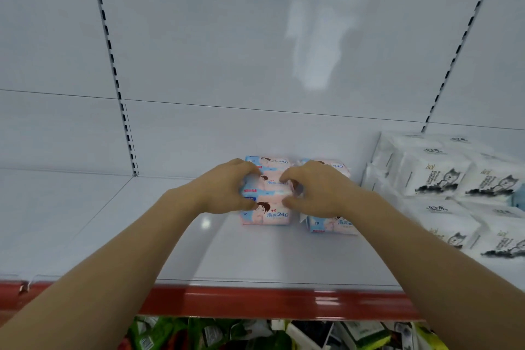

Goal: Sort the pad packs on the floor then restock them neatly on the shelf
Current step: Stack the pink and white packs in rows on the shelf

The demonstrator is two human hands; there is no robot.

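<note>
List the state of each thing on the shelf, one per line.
pink pad packs: stacked on the shelf, both hands on them
left hand: grips the stack
right hand: grips the stack
white packs: stacked at right, untouched

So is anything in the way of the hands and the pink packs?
Nothing visible. The left hand and right hand already grip the pink pad packs, which rest on the shelf.
</note>
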